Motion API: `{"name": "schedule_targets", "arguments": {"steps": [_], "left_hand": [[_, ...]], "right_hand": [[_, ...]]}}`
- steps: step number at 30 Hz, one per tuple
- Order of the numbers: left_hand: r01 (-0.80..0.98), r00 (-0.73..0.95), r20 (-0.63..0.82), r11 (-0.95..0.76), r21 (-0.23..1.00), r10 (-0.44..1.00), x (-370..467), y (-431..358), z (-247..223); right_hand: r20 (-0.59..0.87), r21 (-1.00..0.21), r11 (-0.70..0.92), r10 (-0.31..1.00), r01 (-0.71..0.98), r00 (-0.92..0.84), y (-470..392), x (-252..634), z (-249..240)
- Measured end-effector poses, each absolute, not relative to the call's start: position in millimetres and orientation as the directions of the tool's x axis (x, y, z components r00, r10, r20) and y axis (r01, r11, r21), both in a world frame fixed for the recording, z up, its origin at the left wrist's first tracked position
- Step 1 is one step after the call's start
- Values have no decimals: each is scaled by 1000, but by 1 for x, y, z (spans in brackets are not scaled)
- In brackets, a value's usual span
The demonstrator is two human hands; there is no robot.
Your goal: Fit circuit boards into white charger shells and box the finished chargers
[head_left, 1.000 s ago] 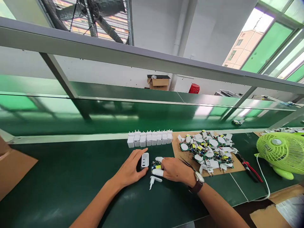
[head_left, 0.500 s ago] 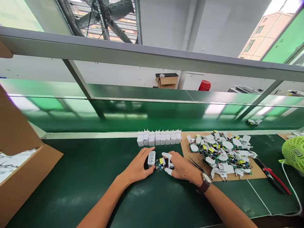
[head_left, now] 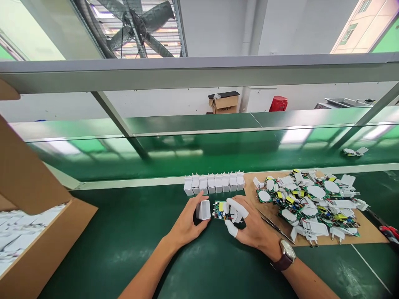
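Observation:
My left hand (head_left: 190, 220) is closed around a small white plastic housing (head_left: 203, 210), whose hollow end faces up and toward me. Just to its right, my right hand (head_left: 246, 218), with white finger covers on thumb and forefinger, grips a green circuit board (head_left: 220, 210) carrying a yellow component and white parts. A narrow gap separates the board from the housing. Behind both hands stands a row of several white charger housings (head_left: 215, 183) with small prongs on top.
On the right, a brown cardboard sheet (head_left: 370, 233) bears a heap of circuit boards with white parts (head_left: 311, 199). Tweezers (head_left: 274, 226) lie near my right wrist; red-handled pliers (head_left: 389, 230) are at the right edge. An open carton (head_left: 46, 245) of white pieces stands at left.
The view has shifted, moving the scene slightly. My left hand has turned the housing so its hollow end shows, and my right hand has lifted the board a little away from it.

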State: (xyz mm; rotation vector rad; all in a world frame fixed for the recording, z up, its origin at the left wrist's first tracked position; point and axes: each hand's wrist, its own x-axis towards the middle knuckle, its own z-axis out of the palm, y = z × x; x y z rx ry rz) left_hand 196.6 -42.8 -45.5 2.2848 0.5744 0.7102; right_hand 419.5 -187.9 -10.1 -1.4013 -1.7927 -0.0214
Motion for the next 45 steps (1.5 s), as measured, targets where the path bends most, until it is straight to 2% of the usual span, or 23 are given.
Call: {"name": "schedule_targets", "arguments": {"steps": [4, 7, 35, 45], "left_hand": [[173, 761, 370, -717, 676, 533, 200, -48, -47], [171, 763, 373, -721, 671, 528, 201, -49, -47], [110, 772, 445, -785, 609, 453, 205, -53, -47], [141, 783, 412, -778, 612, 466, 205, -54, -46]], "right_hand": [[679, -330, 400, 730, 855, -80, -190, 409, -8], [687, -281, 411, 717, 868, -117, -189, 405, -7], [614, -265, 396, 772, 879, -163, -189, 406, -13], [623, -259, 399, 765, 880, -164, -188, 405, -12]]}}
